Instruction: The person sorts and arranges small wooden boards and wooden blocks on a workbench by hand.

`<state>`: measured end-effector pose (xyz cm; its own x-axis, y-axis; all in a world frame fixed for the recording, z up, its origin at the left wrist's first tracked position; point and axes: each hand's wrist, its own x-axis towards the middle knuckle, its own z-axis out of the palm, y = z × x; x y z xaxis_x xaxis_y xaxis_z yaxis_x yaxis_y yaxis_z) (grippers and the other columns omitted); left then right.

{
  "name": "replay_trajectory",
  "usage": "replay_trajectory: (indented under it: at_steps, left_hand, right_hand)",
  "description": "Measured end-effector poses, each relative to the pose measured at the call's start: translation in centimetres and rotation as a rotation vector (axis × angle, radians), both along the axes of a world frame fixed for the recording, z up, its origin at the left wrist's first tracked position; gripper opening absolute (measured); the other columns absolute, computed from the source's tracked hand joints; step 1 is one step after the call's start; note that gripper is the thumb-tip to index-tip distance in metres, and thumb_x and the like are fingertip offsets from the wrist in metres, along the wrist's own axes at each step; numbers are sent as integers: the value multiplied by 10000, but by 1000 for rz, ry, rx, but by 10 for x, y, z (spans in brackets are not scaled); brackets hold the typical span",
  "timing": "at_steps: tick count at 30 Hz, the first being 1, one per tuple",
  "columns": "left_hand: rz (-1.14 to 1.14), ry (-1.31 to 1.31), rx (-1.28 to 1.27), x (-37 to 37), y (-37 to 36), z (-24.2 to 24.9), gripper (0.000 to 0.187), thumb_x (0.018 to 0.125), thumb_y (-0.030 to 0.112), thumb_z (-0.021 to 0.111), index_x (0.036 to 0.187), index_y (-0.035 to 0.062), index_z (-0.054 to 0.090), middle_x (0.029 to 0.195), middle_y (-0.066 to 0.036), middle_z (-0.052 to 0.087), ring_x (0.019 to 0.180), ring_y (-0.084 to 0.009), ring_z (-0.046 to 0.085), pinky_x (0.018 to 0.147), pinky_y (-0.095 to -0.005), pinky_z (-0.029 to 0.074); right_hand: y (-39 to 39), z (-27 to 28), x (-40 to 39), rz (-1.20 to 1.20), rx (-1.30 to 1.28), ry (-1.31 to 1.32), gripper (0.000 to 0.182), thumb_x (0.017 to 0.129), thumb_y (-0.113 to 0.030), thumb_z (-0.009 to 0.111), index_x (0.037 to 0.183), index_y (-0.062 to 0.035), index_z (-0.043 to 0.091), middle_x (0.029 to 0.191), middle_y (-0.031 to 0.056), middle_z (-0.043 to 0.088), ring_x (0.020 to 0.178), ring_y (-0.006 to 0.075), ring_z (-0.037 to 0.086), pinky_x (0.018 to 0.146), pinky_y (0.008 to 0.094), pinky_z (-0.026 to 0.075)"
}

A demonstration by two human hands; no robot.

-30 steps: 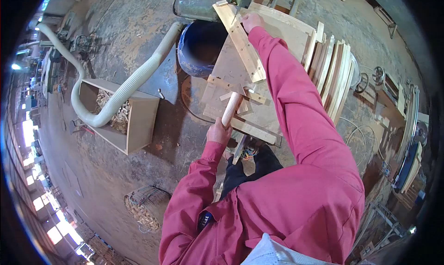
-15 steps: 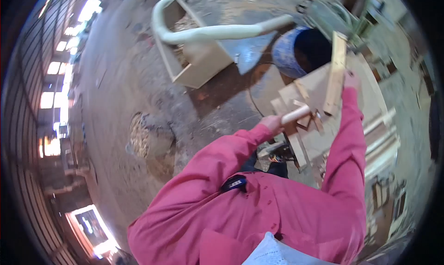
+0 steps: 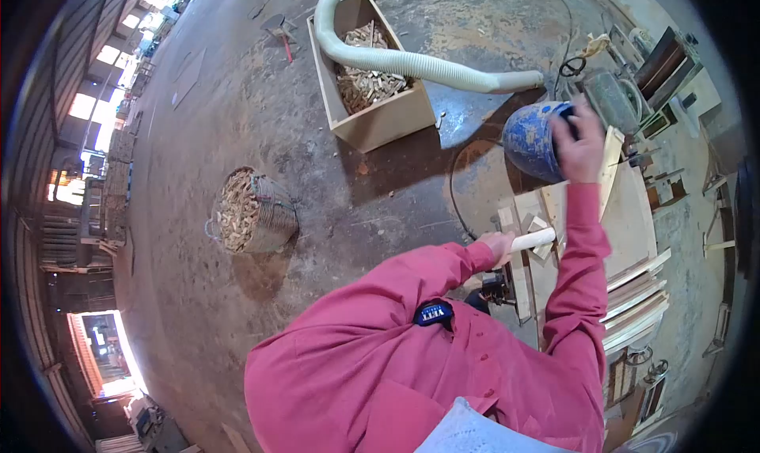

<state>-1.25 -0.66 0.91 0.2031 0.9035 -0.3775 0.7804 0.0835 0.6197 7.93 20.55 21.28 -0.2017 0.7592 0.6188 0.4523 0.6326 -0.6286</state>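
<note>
My left hand (image 3: 499, 247) grips a pale round wooden dowel (image 3: 533, 238) that points right, over a wooden jig board (image 3: 633, 216) with several small strips fixed on it. My right hand (image 3: 580, 140) is raised above the board's far edge, fingers spread, touching or just over a long wooden plank (image 3: 610, 159) that lies beside the blue barrel (image 3: 530, 140). Whether the fingers hold the plank cannot be made out. Both arms wear red sleeves.
A white flexible hose (image 3: 412, 60) runs over a wooden box of wood offcuts (image 3: 372, 89) to a machine (image 3: 613, 97) at the right. A wire basket of scraps (image 3: 249, 212) stands on the dusty floor. Stacked wooden slats (image 3: 637, 303) lie at the right.
The camera has swung left and back, showing more floor. My right hand has lifted from the plank's near part to over its far end. My left hand still holds the dowel.
</note>
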Motion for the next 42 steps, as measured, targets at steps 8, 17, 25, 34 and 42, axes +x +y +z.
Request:
replay_trajectory:
  at_steps: [8,17,25,34,42]
  left_hand:
    - [-38,55,-144,-18,1,1,304,790,276,683,1006,64,709,958,-206,724,918,-389,708,790,-480,572]
    - [-90,133,68,4,-3,-9,380,849,294,744,1025,13,559,922,-270,700,895,-458,681,778,-543,543]
    - [-77,117,83,4,-5,-9,402,815,268,774,1025,15,541,928,-280,693,912,-478,668,791,-554,530]
    - [-34,100,40,5,-3,-5,409,795,255,758,1055,12,555,919,-279,689,908,-477,661,801,-556,524]
    - [-54,138,71,5,-5,-4,378,835,280,733,1026,24,530,900,-274,690,883,-475,667,766,-566,526]
  right_hand:
    - [-121,-147,24,-253,-506,59,449,875,-297,776,1204,-11,671,1182,142,678,1061,250,650,941,369,505]
    - [-203,-160,213,-940,-683,-391,610,911,-389,661,1392,-44,510,1391,269,516,1292,394,506,1100,462,407]
    - [-169,-192,241,-1062,-920,-568,399,907,-263,644,1222,-26,582,1351,231,499,1266,407,503,1038,454,461]
    - [-166,-203,220,-871,-544,-317,509,801,-71,678,1301,-73,582,1342,234,519,1206,427,526,1021,484,460]
    - [-113,-230,226,-855,-605,-236,475,804,-119,698,1269,-83,605,1149,212,616,1094,414,588,972,476,485]
